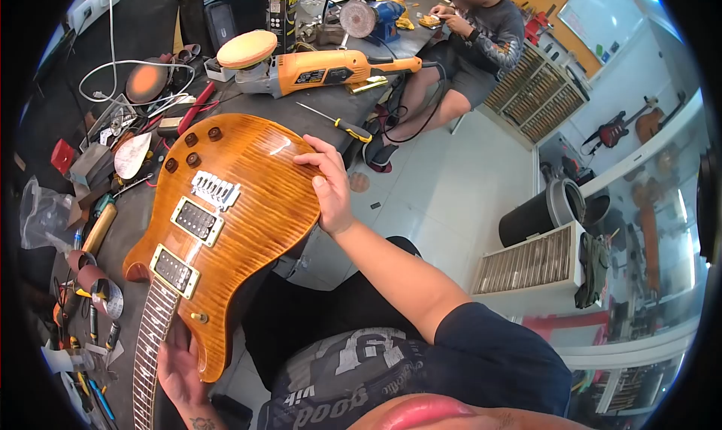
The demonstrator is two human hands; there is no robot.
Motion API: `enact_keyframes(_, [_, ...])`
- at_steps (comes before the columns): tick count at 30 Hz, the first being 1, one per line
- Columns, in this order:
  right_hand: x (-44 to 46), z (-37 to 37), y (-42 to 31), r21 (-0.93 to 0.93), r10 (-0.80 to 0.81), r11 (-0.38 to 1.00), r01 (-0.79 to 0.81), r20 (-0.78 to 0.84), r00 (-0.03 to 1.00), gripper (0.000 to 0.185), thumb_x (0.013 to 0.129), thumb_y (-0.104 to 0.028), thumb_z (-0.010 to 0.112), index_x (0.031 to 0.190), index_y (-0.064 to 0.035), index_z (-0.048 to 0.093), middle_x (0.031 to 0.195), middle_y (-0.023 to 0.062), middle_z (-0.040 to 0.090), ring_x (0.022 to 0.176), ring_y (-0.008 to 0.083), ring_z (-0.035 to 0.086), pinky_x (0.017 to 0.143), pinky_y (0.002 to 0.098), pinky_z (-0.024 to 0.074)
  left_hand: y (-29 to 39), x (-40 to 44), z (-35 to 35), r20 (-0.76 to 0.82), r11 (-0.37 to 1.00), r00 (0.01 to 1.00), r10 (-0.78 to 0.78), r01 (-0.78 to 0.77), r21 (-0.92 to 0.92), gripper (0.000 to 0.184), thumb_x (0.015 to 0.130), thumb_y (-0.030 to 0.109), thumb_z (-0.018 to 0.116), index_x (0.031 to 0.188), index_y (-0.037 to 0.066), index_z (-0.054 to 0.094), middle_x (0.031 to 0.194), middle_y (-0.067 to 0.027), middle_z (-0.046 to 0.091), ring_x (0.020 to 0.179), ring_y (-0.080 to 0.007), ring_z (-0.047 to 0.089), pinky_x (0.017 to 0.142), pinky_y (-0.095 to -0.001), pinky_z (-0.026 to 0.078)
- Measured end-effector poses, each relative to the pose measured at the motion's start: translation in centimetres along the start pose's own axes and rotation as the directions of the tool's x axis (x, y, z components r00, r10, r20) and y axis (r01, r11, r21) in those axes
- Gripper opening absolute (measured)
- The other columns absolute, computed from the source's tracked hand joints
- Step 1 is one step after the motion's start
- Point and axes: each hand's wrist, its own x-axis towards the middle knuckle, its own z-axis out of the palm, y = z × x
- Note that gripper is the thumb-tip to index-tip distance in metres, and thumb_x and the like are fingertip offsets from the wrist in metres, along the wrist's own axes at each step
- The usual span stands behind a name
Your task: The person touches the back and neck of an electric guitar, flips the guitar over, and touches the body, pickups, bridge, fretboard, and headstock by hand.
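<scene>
Head view: glossy amber flame-top electric guitar (248,167) sits left of centre, face up and tilted, neck running down to the bottom left. Four dark round knobs (193,159), a silver metal bridge (216,190) and two black pickups in cream frames (197,220) show on its face.

Right hand (329,185): grip is on the body's rounded edge, just right of centre, thumb and fingers on the top face. Left hand (180,366): bottom left, grip holds the neck from underneath, just beside the lower horn; fingers partly hidden, can't tell how tight.

Dark grey counter (289,112) runs along the left and top. On it, upper middle: orange-and-black power polisher (312,70) with a round yellow pad (247,48), pad up. Yellow-and-black-handled screwdriver (352,129) lies near the counter edge, between polisher and right hand. Blue bench grinder (386,24) stands farther back.

Left edge: clear plastic bag (47,218), brown rolled sheets (94,278), assorted hand tools.

Upper right: seated person in a dark top (492,35), both hands together at the counter.
</scene>
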Motion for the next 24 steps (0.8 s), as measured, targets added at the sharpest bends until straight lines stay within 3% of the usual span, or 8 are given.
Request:
enact_keyframes(18, [-0.37, 0.01, -0.28, -0.056, -0.013, 0.998, 0.012, -0.020, 1.000, 0.058, 0.112, -0.046, 0.049, 0.131, 0.0021, 0.075, 0.162, 0.0284, 0.054, 0.147, 0.0381, 0.055, 0.125, 0.0477, 0.0402, 0.02, -0.02, -0.16, -0.015, 1.000, 1.000, 0.006, -0.006, 0.000, 0.064, 0.113, 0.020, 0.064, 0.170, -0.001, 0.044, 0.177, -0.0225, 0.045, 0.170, -0.0370, 0.033, 0.141, -0.0574, 0.026])
enact_keyframes(21, [-0.47, 0.22, 0.33, 0.004, 0.004, 1.000, -0.004, -0.018, 1.000, 0.056, 0.112, -0.044, 0.049, 0.133, 0.0018, 0.074, 0.163, 0.0273, 0.053, 0.147, 0.0371, 0.055, 0.124, 0.0470, 0.0420, -0.11, -0.03, -0.48, -0.041, 1.000, 0.999, 0.023, -0.023, 0.018, 0.065, 0.113, 0.019, 0.064, 0.170, -0.001, 0.042, 0.177, -0.0225, 0.045, 0.170, -0.0379, 0.034, 0.140, -0.0591, 0.030])
enact_keyframes(24, [-0.50, 0.00, 0.39, -0.019, -0.007, 1.000, 0.007, -0.010, 1.000, 0.055, 0.112, -0.042, 0.049, 0.133, 0.0021, 0.074, 0.164, 0.0276, 0.052, 0.147, 0.0371, 0.055, 0.124, 0.0470, 0.0415, -0.17, 0.15, 0.10, 0.025, 0.999, 0.999, 0.036, -0.037, 0.032, 0.066, 0.117, 0.021, 0.061, 0.172, -0.005, 0.036, 0.179, -0.0248, 0.040, 0.168, -0.0376, 0.036, 0.141, -0.0550, 0.029])
